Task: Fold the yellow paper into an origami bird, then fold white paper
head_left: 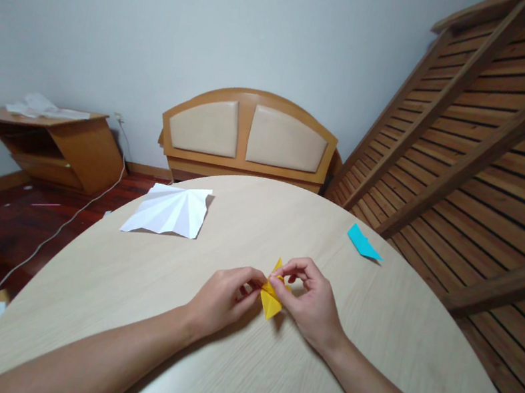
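Pinching yellow paper — both hands, seemingly.

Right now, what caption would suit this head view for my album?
Two hands, left and right, pinch a yellow folded paper on a round table.

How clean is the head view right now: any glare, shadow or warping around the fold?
Head view: sharp, evenly lit; soft shadows under both hands, left hand, right hand, pinching the yellow paper; mild sheen on the table; wide-angle lens curves its edge.
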Available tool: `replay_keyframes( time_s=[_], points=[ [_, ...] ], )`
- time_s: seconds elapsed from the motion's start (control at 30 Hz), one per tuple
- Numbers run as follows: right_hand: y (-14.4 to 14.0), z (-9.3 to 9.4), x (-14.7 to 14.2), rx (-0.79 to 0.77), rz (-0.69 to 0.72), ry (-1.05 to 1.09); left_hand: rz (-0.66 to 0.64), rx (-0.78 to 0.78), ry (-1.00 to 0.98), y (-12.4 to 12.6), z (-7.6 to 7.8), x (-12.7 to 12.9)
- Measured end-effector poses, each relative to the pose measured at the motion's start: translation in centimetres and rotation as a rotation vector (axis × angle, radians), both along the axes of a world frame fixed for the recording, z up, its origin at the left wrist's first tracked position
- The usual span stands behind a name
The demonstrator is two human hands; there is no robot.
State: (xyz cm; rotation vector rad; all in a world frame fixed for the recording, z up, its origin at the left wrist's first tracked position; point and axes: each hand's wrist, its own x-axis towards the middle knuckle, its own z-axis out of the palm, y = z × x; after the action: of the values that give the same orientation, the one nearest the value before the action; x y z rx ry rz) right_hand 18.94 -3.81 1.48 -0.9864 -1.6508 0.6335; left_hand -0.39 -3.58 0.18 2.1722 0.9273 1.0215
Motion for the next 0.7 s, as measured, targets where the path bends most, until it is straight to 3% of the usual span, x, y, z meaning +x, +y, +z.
replay_keyframes(
  time_s=[0.17,0.33,0.5,0.7],
  points=[
    [0.0,-0.1,0.0,-0.058,0.011,0.037,0.061,-0.12,-0.083,0.2,-0.3,0.2],
    [0.8,-0.2,0.8,-0.032,-0.063,0.032,0.153,-0.204,-0.176,0.6,-0.5,0.2],
    [1.1,-0.1,1.0,-0.053,-0.051,-0.085,0.166,-0.211,-0.244,1.0,-0.5,0.0],
    [1.3,-0.4,0.8,-0.01,-0.014,-0.083,0.14,-0.182,-0.201,1.2,-0.5,0.0]
  ],
)
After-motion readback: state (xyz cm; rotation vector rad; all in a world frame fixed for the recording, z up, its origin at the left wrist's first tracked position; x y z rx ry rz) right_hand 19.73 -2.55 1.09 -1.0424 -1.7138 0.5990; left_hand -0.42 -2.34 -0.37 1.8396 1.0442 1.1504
